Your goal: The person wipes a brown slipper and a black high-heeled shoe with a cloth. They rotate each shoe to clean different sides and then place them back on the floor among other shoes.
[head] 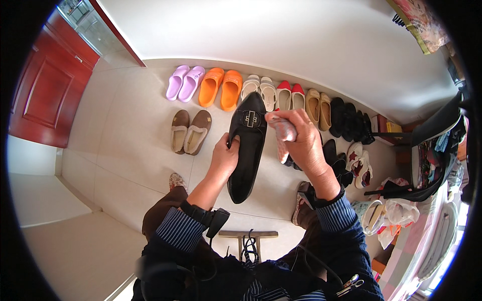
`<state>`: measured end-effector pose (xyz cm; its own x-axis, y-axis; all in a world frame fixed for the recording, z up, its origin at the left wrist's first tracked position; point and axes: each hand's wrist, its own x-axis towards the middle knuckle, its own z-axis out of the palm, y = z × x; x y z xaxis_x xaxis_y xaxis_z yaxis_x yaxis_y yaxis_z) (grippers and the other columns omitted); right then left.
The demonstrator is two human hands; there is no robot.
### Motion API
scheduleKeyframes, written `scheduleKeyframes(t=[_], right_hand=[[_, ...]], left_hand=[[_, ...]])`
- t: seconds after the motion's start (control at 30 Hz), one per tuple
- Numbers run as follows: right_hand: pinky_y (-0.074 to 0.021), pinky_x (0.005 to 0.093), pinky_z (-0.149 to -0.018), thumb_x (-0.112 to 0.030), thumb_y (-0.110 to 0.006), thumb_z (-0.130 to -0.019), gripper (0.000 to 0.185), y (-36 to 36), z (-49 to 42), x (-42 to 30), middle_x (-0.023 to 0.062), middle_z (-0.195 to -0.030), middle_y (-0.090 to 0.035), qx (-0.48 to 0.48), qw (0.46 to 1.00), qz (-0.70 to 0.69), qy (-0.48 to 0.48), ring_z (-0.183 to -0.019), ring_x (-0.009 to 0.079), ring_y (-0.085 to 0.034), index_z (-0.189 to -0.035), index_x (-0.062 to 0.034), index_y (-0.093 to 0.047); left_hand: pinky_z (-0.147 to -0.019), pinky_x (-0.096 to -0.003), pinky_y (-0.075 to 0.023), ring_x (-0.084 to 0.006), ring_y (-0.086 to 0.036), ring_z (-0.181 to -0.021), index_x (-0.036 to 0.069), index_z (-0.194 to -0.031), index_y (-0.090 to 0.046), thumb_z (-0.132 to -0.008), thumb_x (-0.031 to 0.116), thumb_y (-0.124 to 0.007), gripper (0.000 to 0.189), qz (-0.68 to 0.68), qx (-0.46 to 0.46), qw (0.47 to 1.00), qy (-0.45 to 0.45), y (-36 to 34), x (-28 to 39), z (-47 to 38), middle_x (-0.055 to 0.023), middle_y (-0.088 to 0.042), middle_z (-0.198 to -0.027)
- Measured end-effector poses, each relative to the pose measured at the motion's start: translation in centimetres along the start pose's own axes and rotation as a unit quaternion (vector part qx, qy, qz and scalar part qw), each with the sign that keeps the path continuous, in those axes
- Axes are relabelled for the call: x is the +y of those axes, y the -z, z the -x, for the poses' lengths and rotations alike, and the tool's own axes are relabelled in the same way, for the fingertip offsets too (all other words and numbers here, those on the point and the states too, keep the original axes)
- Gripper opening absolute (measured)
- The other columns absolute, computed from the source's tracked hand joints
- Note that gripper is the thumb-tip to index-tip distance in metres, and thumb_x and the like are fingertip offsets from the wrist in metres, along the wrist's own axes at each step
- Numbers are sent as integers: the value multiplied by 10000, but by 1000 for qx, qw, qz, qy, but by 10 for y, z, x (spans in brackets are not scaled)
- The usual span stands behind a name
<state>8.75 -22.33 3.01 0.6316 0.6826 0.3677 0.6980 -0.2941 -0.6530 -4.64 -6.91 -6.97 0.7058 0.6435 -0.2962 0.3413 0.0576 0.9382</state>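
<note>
A black pointed flat shoe with a buckle ornament on its toe is held up in front of me, its toe pointing away. My left hand grips its left side, with the thumb over the edge. My right hand is closed around a crumpled pink and grey cloth, just right of the ornament; whether the cloth touches the shoe I cannot tell. Beyond the shoe stand whitish open-toed sandals and orange slippers. Brown fleece-lined shoes are on the floor to the left.
Along the wall stand lilac slippers, red-toed flats, tan flats and black shoes. White sneakers, plastic bags and an open black bag are at the right. A red door is at the left.
</note>
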Motion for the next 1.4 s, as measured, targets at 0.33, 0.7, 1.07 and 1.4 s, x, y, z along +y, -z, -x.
scheduleKeyframes(t=[0.33, 0.7, 1.07, 1.4], right_hand=[[-575, 391, -795, -127, -757, -879, 245, 12, 2, 6, 112, -969, -693, -186, 981, -45, -12, -898, 326, -706, -1122, -123, -727], [-566, 318, -825, 18, -683, -927, 281, -6, -2, -1, 89, -1093, -642, 22, 997, -70, 15, -944, 239, -676, -1193, -72, -699], [-574, 356, -847, 26, -827, -726, 495, -21, 18, -32, 76, -1033, -653, -68, 990, -99, 74, -973, 253, -637, -1168, -188, -767], [-565, 330, -813, 45, -756, -850, 401, -5, 2, -8, 61, -1002, -589, 10, 990, -133, -38, -949, 223, -622, -1185, -176, -768]], left_hand=[[-800, -268, -501, -90, -600, -896, -1, -1250, -637, -1090, 246, -541, 310, 85, -27, 994, 56, 7, 5, 0, -31, -679, -1020], [-634, -324, -590, -184, -703, -721, 17, -1211, -618, -1088, 345, -556, 356, 195, -142, 952, 186, 4, 17, 10, -75, -705, -911], [-649, -375, -625, -227, -726, -728, 19, -1213, -621, -1098, 335, -523, 351, 272, -179, 914, 242, 18, 24, 11, -103, -720, -957], [-585, -395, -616, -270, -720, -646, 12, -1126, -611, -1087, 380, -540, 377, 239, -225, 911, 250, 15, 28, 16, -131, -699, -830]])
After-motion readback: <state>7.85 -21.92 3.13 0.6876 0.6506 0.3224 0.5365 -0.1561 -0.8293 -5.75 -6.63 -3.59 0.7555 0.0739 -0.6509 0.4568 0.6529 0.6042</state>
